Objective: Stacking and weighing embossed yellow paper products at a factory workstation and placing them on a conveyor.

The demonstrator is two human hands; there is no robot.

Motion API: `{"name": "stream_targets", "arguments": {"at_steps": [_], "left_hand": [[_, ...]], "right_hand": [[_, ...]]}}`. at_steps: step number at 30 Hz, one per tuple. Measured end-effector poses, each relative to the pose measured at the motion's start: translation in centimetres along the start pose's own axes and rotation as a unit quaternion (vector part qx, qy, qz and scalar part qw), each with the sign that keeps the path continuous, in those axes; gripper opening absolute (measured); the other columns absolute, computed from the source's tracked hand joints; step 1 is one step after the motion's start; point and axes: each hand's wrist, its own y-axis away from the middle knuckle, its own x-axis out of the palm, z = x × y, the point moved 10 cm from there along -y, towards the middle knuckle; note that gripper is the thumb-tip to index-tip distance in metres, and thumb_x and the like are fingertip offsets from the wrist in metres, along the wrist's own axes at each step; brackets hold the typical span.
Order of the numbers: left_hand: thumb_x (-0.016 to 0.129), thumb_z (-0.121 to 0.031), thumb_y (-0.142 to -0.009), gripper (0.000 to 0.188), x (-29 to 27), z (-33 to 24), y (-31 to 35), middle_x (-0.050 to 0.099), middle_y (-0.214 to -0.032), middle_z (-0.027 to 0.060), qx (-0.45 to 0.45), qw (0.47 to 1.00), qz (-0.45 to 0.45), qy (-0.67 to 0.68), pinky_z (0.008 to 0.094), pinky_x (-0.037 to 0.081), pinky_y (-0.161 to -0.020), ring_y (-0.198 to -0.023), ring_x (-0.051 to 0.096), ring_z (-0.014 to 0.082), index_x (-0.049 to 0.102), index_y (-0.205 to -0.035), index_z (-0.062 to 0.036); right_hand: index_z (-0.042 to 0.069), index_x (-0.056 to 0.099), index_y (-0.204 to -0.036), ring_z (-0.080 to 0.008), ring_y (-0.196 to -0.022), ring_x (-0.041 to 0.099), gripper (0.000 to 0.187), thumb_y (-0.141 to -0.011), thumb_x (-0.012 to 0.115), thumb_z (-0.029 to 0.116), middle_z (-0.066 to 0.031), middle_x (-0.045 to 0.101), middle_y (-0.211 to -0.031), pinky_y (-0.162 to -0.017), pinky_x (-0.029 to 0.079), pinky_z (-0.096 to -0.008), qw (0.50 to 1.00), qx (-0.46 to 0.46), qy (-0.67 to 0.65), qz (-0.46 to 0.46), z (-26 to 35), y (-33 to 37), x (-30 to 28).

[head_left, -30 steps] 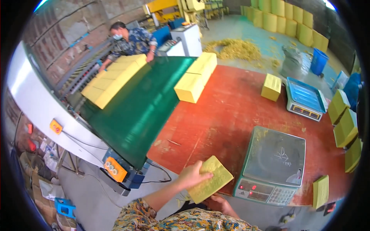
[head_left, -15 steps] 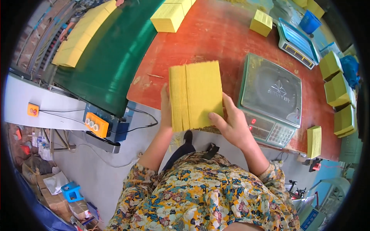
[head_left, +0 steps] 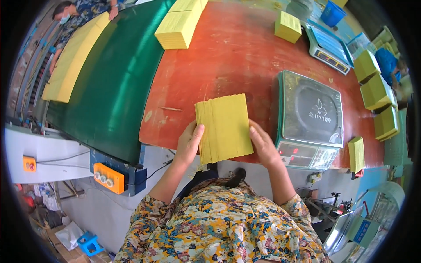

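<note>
Between my two hands is a stack of yellow paper sheets, held up over the near edge of the red table. My left hand grips its left side, with the thumb on the layered edge. On the opposite side my right hand presses along the edge, thumb toward the front. The broad face of the stack is turned up, and its sheet edges show at the left. To the right of my right hand stands a digital scale with a bare dark platform.
A green conveyor belt runs at the left, carrying a row of yellow stacks; a masked person leans there. More yellow paper stacks line the table's far left. A second scale and a blue cup stand at far right. An orange button box hangs nearby.
The paper stack has come lower and turned slightly in my hands. My left thumb now shows on its left edge, and my right thumb has moved off its face. A person has come into view.
</note>
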Motion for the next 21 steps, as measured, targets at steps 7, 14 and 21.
{"name": "stream_targets", "arguments": {"at_steps": [7, 14, 21], "left_hand": [[0.055, -0.037, -0.099, 0.055, 1.4, -7.7, -0.5, 0.049, -0.135, 0.0167, 0.145, 0.987, 0.044, 0.052, 0.0382, 0.039, -0.101, -0.12, 0.05, 0.0236, 0.044, -0.135, 0.0026], [0.074, -0.029, -0.086, 0.084, 2.9, -4.8, -0.4, 0.032, -0.151, 0.0206, 0.234, 0.97, 0.064, 0.012, 0.043, 0.031, -0.112, -0.138, 0.035, 0.0325, 0.027, -0.149, 0.0019], [0.079, -0.027, -0.082, 0.083, 2.8, -0.9, -2.0, 0.043, -0.141, 0.0184, 0.228, 0.968, 0.066, -0.079, 0.0418, 0.036, -0.107, -0.129, 0.044, 0.0322, 0.034, -0.145, 0.0027]], "right_hand": [[-0.001, 0.019, -0.153, -0.0252, -0.144, 0.026, 0.08, -0.095, 0.06, 0.034, -0.0166, 0.028, -0.156, -0.117, 0.022, -0.0378, 0.983, -0.18, -0.014, -0.019, 7.5, 0.8, 2.0], [0.001, 0.017, -0.154, -0.0258, -0.144, 0.027, 0.1, -0.082, 0.076, 0.037, -0.0161, 0.029, -0.155, -0.117, 0.021, -0.04, 0.981, -0.174, -0.029, -0.076, 0.7, 1.4, 0.8], [0.002, 0.02, -0.153, -0.0235, -0.141, 0.032, 0.099, -0.08, 0.08, 0.032, -0.0142, 0.033, -0.152, -0.116, 0.025, -0.0399, 0.987, -0.142, -0.016, -0.076, -0.3, -0.3, 0.6]]}}
